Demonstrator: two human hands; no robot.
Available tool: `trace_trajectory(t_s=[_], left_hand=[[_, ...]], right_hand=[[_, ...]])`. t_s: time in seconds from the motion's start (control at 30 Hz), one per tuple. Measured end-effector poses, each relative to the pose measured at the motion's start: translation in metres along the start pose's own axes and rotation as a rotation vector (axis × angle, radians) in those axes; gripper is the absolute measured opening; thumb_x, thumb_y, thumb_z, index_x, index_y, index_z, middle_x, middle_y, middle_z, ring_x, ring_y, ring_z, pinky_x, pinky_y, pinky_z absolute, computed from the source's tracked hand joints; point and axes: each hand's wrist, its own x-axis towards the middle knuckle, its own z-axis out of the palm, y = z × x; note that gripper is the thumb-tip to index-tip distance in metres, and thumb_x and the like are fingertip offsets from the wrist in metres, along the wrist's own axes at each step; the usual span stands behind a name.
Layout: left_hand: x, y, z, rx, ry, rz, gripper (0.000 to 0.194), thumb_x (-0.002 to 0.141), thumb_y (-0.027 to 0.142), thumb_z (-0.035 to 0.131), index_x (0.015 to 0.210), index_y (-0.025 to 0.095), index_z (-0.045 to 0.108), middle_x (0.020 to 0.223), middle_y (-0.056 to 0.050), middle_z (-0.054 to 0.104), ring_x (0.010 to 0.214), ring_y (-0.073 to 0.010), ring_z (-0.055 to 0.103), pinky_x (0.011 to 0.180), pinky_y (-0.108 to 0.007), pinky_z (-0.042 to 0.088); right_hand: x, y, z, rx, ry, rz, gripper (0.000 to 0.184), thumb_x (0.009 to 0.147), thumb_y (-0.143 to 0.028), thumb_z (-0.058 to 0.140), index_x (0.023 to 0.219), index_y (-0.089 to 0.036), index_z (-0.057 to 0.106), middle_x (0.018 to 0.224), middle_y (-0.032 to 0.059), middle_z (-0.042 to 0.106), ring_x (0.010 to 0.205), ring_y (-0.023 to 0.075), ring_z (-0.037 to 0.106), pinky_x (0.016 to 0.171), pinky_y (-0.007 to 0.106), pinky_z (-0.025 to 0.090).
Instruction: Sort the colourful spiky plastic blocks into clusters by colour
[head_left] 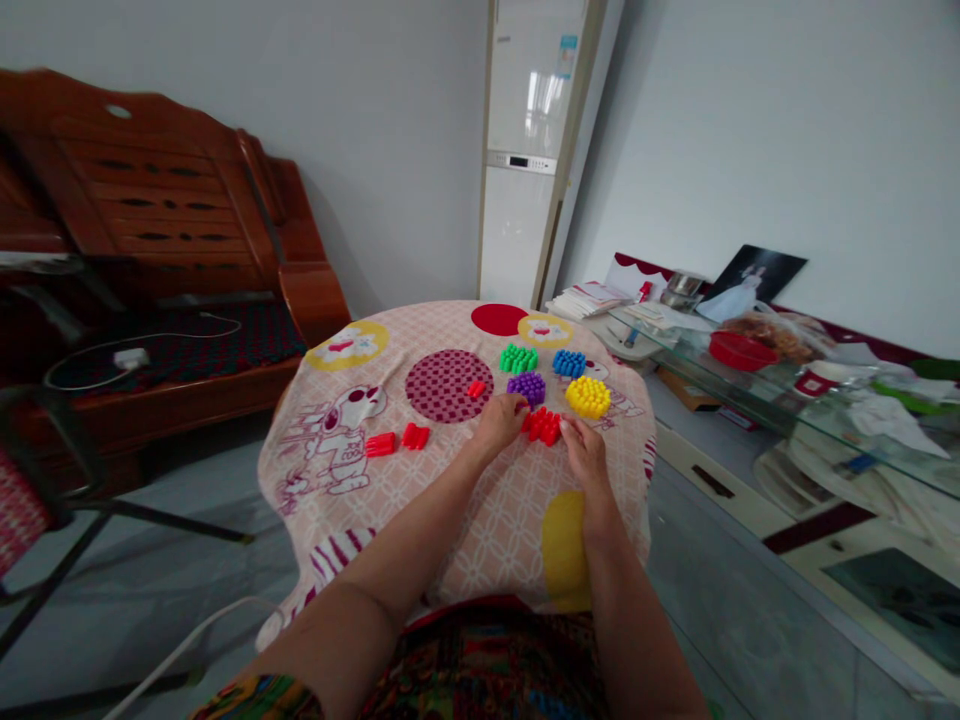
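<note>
A cluster of small red plastic pegs point(542, 427) stands on the cloth-covered table between my two hands. My left hand point(501, 425) is at its left edge, thumb and fingers closed against it. On the opposite edge, my right hand point(586, 452) pinches the cluster with its fingertips. Just behind are similar clusters in purple point(526, 388), green point(519, 358), blue point(569, 362) and yellow point(588, 397). Left of my arms lie a row of red pegs point(380, 444) and a smaller red group point(415, 436). A little red piece point(476, 388) rests on the dark printed circle.
The patterned tablecloth point(465, 560) hangs over the round table's edge. At right, a glass-topped cabinet point(847, 425) carries papers, a red bowl point(742, 350) and bags. A wooden bench point(165, 230) stands left, and a tall white air conditioner point(521, 230) fills the corner.
</note>
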Motion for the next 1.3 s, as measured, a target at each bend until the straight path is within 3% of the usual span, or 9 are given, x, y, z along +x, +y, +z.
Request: trace_trajectory(t_s=[0.23,0.43,0.63,0.77,0.9,1.07,1.2,1.3], left_hand=[[-0.005,-0.003,0.006,-0.047,-0.063,-0.038,0.033,0.088,0.016,0.049,0.11,0.015,0.073,0.103,-0.008,0.075,0.092,-0.0177,0.068,0.087,-0.027,0.049],[0.0,-0.006,-0.001,-0.029,-0.049,-0.113,0.031,0.087,0.016,0.05,0.107,0.013,0.073,0.097,-0.009,0.075,0.087,-0.0184,0.068,0.083,-0.027,0.05],[0.021,-0.04,-0.021,0.136,0.179,-0.187,0.035,0.086,0.012,0.051,0.117,0.012,0.067,0.117,-0.014,0.069,0.109,-0.0205,0.063,0.095,-0.028,0.046],[0.025,-0.063,-0.023,0.2,0.086,-0.187,0.031,0.085,0.016,0.058,0.114,0.014,0.068,0.119,-0.015,0.068,0.113,-0.0229,0.061,0.099,-0.031,0.045],[0.022,-0.07,-0.019,0.184,0.069,-0.189,0.028,0.09,0.016,0.05,0.111,0.015,0.07,0.114,-0.012,0.071,0.107,-0.0206,0.063,0.094,-0.028,0.046],[0.015,-0.052,-0.029,0.09,0.081,-0.221,0.025,0.085,0.013,0.053,0.102,0.014,0.071,0.097,-0.008,0.075,0.087,-0.0158,0.066,0.078,-0.022,0.047],[0.0,-0.018,-0.042,-0.068,0.112,-0.043,0.016,0.081,0.018,0.06,0.09,0.013,0.072,0.084,-0.004,0.073,0.073,-0.0138,0.063,0.071,-0.023,0.046],[-0.013,0.006,-0.043,-0.136,0.021,0.119,0.011,0.078,0.018,0.064,0.084,0.014,0.072,0.08,-0.003,0.071,0.07,-0.0131,0.061,0.069,-0.023,0.046]], right_hand=[[0.0,0.001,0.0,-0.02,-0.005,-0.011,0.042,0.087,-0.052,0.05,0.1,-0.017,0.07,0.102,0.0094,0.073,0.093,0.0236,0.065,0.088,0.037,0.049],[-0.001,0.0,0.0,-0.011,-0.002,-0.011,0.041,0.087,-0.051,0.049,0.097,-0.017,0.07,0.096,0.0082,0.073,0.087,0.0221,0.064,0.084,0.035,0.05],[-0.001,-0.004,0.0,-0.018,-0.006,-0.013,0.041,0.087,-0.051,0.048,0.092,-0.017,0.07,0.091,0.0072,0.072,0.084,0.0217,0.063,0.081,0.034,0.049],[-0.001,-0.007,-0.001,-0.02,-0.005,-0.007,0.039,0.087,-0.05,0.047,0.086,-0.018,0.068,0.088,0.0064,0.071,0.079,0.0211,0.062,0.078,0.033,0.048],[-0.002,-0.008,-0.001,-0.028,-0.006,-0.017,0.038,0.088,-0.05,0.045,0.084,-0.019,0.067,0.084,0.0045,0.07,0.079,0.0203,0.061,0.076,0.031,0.047],[-0.003,-0.009,-0.001,-0.018,-0.005,-0.019,0.037,0.088,-0.049,0.045,0.083,-0.018,0.066,0.083,0.0036,0.069,0.078,0.0195,0.061,0.075,0.03,0.047],[-0.002,-0.009,-0.001,-0.034,0.007,-0.006,0.039,0.087,-0.051,0.047,0.087,-0.018,0.069,0.084,0.0053,0.071,0.08,0.0215,0.062,0.075,0.032,0.048],[-0.001,-0.008,-0.002,-0.04,0.007,-0.02,0.04,0.087,-0.05,0.048,0.09,-0.018,0.071,0.088,0.0071,0.072,0.082,0.0229,0.063,0.077,0.034,0.048]])
